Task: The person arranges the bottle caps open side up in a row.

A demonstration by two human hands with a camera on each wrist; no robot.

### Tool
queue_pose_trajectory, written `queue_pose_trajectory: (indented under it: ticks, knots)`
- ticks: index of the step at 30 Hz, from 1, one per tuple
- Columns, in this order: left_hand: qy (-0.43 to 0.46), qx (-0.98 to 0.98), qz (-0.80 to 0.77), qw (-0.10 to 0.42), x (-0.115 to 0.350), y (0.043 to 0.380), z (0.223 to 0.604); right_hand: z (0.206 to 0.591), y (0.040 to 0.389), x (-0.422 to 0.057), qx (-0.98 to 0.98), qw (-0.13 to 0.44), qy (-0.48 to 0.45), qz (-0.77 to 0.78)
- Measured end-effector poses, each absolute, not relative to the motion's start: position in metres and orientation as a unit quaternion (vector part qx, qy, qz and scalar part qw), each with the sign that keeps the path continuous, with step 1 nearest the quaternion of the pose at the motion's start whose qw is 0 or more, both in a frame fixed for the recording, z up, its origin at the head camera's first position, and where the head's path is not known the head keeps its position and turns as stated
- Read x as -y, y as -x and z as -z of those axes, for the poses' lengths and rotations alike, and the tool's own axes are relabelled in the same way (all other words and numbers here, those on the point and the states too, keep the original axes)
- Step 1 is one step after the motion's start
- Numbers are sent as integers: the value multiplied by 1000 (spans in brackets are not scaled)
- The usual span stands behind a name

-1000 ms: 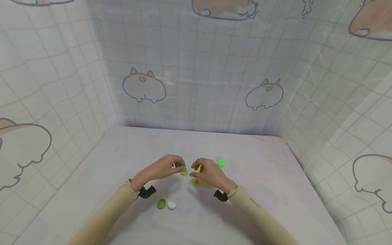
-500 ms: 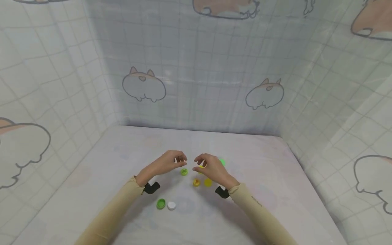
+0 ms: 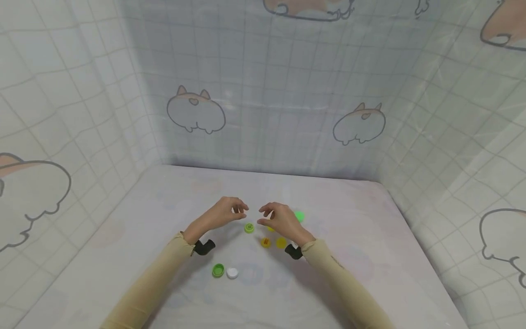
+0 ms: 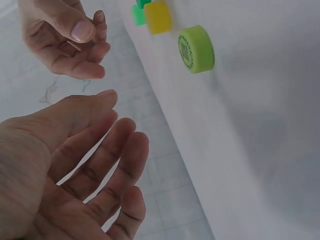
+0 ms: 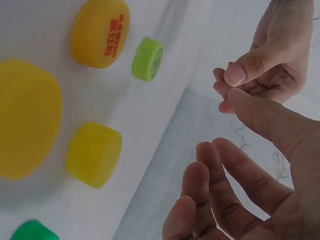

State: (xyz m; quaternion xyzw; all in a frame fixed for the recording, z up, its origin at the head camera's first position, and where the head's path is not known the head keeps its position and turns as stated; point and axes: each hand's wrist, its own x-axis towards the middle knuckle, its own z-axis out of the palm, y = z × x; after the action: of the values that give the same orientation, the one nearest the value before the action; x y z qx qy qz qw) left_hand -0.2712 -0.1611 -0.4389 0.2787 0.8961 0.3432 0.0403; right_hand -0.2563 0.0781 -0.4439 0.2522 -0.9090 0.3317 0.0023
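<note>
Monitoring remotely, I confirm the fingers (image 4: 123,132) of the left hand (image 3: 219,216) and right hand (image 3: 283,221) loosely parted, gripping nothing. Below them, the lime cap (image 3: 249,227) rests on the counter (image 3: 263,301) near the lettered yellow cap (image 3: 265,242). Farther out, a green cap (image 3: 218,270) sits beside a white cap (image 3: 232,273).

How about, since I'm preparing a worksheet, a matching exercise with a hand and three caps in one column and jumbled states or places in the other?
1. Left hand
2. Lime cap
3. White cap
4. Orange-yellow cap

A. Lettered in red
B. Beside a darker green cap
C. Holding nothing
D. Patterned face in green

Pairs: 1-C, 2-D, 3-B, 4-A
</note>
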Motion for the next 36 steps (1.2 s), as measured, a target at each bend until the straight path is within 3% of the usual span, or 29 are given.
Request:
queue_pose_trajectory:
  ticks: [23,36]
  knots:
    - [-262,-898,-326,133,164,275,459,464,263,-49,920,-104,-235,-296]
    - [-240,-900,-322,167,162,276,466,470,260,-39,931,-85,-240,-261]
